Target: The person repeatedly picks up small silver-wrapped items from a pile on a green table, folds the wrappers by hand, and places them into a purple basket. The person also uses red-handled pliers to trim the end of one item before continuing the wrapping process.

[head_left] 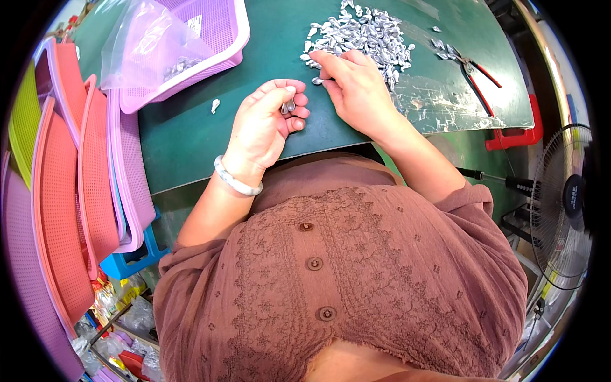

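Note:
My left hand [270, 118] is closed, palm turned up, with its fingers curled round a few small silver teardrop-shaped metal pieces [288, 106]. At the near-left edge of a loose pile of the same pieces [369, 38], my right hand [359, 89] has its thumb and forefinger apart. One silver piece [317, 81] lies right by its thumb tip; whether skin touches it I cannot tell. A single piece [215, 106] rests alone on the green table [191, 140], left of my left hand.
A lilac plastic basket [238, 38] holds a clear bag [146, 44] with more silver pieces inside at the back left. Red-handled pliers [474, 70] lie at the right among a few pieces. Coloured baskets [60, 210] stand stacked at my left; a fan [563, 204] is at far right.

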Tool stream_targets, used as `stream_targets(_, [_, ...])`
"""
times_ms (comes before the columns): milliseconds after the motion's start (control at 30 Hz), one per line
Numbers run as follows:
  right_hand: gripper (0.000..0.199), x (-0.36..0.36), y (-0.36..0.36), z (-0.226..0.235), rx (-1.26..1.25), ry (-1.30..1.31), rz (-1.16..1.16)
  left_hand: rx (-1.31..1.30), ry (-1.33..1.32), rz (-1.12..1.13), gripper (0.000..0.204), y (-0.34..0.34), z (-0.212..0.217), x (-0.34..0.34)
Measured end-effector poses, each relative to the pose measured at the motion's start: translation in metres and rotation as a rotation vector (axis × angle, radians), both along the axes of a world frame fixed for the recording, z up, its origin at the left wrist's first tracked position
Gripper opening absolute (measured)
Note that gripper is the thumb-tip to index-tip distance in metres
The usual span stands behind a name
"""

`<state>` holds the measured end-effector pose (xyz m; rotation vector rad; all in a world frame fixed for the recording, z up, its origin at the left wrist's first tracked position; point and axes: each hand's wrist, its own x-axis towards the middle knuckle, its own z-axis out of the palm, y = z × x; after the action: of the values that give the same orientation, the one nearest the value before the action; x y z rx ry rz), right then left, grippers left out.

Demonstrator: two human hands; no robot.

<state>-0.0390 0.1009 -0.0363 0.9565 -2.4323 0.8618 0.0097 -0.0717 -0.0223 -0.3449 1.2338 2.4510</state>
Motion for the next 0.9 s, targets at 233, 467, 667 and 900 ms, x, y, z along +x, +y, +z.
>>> stream_targets(233, [0.039, 0.009, 0.000, 0.014, -0.189, -0.087, 0.137, -0.243, 0.010, -0.053, 0.013, 0.006, 0.009, -0.001])
stream_targets(467, [0.050, 0.015, -0.001, 0.014, -0.419, -0.191, 0.208, -0.130, 0.034, -0.093, 0.013, 0.007, 0.006, 0.003])
stream_targets(667, [0.049, 0.019, 0.000, 0.011, -0.576, -0.426, 0.266, -0.049, 0.049, -0.107, 0.015, 0.007, 0.001, 0.003])
stream_targets(900, [0.048, 0.024, -0.002, 0.013, -0.556, -0.338, 0.259, 0.067, 0.030, -0.160, 0.017, 0.007, -0.004, 0.004])
